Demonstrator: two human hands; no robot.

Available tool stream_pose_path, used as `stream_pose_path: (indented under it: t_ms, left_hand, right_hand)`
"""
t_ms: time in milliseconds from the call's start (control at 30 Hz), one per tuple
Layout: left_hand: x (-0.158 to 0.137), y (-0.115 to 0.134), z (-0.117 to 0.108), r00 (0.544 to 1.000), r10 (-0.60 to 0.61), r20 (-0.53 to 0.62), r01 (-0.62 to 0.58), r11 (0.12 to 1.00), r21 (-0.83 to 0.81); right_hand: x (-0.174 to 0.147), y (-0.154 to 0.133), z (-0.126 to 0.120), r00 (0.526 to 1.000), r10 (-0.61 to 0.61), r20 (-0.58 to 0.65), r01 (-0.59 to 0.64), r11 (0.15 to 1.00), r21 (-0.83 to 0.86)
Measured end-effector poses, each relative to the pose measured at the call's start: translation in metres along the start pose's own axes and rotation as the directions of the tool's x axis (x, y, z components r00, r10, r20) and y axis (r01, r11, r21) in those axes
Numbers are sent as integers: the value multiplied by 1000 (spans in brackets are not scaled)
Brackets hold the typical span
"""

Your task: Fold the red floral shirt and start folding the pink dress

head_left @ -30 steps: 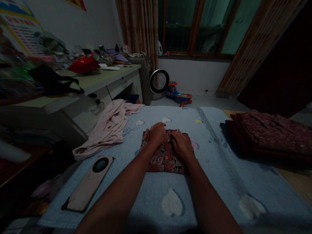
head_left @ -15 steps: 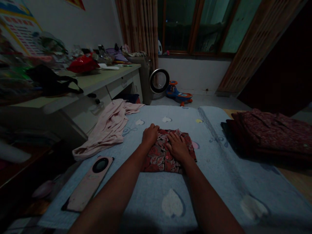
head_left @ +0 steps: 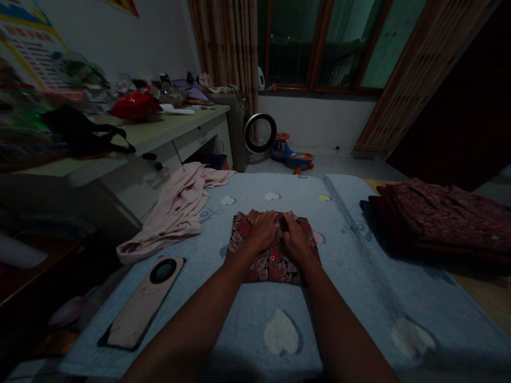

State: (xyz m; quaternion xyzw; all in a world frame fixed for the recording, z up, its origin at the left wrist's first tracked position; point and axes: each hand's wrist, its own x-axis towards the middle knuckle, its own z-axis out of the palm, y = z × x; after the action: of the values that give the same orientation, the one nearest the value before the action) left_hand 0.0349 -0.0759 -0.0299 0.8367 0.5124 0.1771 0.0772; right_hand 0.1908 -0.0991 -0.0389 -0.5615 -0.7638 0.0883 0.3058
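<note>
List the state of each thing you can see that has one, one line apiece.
Shirt: folded, button front up
Left hand: palm down on the shirt
Right hand: on the shirt, grip unclear
Pink cloth: crumpled
Clothes pile: folded, stacked
Phone: lying camera side up
Round door: open
Ride-on toy: upright

no readable text, wall poster [head_left: 34,47], its heading and rows of print too blurred
</note>
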Motion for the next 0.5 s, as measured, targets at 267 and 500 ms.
stream_pose_path:
  t_ms: [267,500]
  left_hand:
    - [-4,6,5,994,-60,94,52,995,80]
    - [-1,13,-4,990,-70,119,59,994,97]
  right_hand:
    - [0,22,-5,994,110,12,-107,978,-178]
    - [-2,23,2,987,147,65,-122,948,-293]
